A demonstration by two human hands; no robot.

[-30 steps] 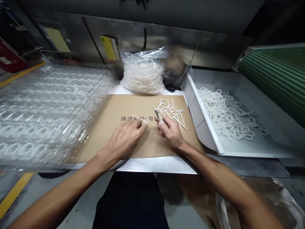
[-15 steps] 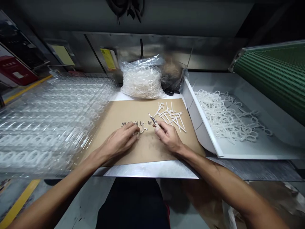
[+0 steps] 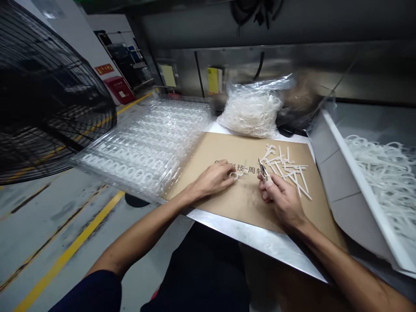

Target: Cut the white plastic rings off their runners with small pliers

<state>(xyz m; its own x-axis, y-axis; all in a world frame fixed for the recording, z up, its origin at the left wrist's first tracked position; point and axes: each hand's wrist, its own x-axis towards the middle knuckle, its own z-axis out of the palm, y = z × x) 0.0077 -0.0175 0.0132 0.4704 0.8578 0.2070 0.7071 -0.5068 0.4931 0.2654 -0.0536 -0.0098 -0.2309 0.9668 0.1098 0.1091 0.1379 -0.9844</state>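
Observation:
My left hand (image 3: 216, 177) rests low over the cardboard sheet (image 3: 201, 149), its fingers closed on a small white plastic ring piece (image 3: 234, 175) that pokes out past the fingertips. To its right, my right hand (image 3: 282, 197) is wrapped round a small tool with a pointed metal tip (image 3: 262, 167), which points up and away from me. The tool's exact kind is not clear, since the fingers cover most of it. Just beyond that hand lies a loose heap of thin white plastic sticks (image 3: 287, 167) on the cardboard.
Clear plastic trays (image 3: 143, 147) with rows of white rings sit to the left. Behind the cardboard stands a clear bag (image 3: 251, 110) full of white pieces. A white bin (image 3: 360, 190) at right holds many white ring parts (image 3: 383, 173). A large fan (image 3: 55, 91) stands far left.
The view has swung left, bringing the fan into sight and shifting the table to the right. My hands keep their grips and stay over the cardboard.

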